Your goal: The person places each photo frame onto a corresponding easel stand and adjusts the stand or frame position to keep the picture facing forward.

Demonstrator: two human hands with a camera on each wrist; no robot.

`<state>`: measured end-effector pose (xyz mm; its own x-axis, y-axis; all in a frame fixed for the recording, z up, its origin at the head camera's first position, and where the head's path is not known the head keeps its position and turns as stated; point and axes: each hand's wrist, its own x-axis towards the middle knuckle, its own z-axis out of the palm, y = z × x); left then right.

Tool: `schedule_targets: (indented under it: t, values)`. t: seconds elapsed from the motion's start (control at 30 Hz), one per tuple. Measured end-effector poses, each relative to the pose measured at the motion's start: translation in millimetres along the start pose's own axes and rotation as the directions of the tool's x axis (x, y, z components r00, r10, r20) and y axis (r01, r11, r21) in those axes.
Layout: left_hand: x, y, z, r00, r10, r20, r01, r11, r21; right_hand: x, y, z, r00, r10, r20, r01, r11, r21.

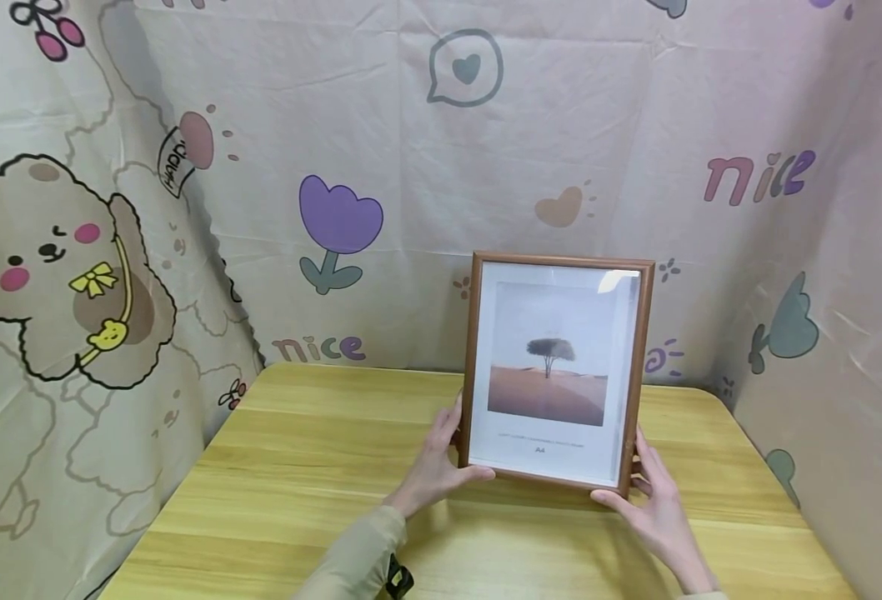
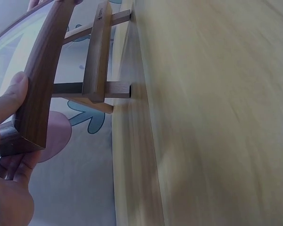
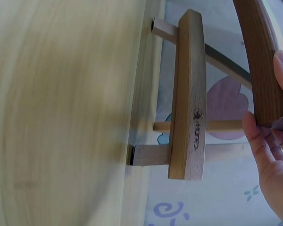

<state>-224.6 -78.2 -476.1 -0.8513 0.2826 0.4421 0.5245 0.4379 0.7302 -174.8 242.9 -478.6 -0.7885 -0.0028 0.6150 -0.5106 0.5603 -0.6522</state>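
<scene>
Both hands hold a brown wooden picture frame [image 1: 552, 367] with a print of a lone tree. My left hand [image 1: 438, 461] grips its lower left corner, thumb on the front edge and fingers behind. At the lower right corner, my right hand [image 1: 660, 507] grips in the same way. The frame is raised off the table and faces me. Both wrist views show a wooden easel [image 2: 97, 54] standing on the table; its ledge [image 3: 188, 99] lies apart from the frame's lower edge. In the head view the frame hides the easel.
The yellow wood-grain table [image 1: 321, 450] extends around the hands. A printed cloth [image 1: 441, 183] hangs behind the table and along both sides. A small black item [image 1: 398, 577] sits by the left sleeve [image 1: 358, 554].
</scene>
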Motion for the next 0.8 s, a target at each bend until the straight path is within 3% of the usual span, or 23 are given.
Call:
schedule_targets:
  t: [0.8]
  values:
    - [23.9, 1.1, 23.7, 0.993, 0.115, 0.023, -0.116, 0.993, 0.007, -3.7, 14.9, -16.3, 0.998, 0.037, -0.048, -0.037, 0.999, 0.001]
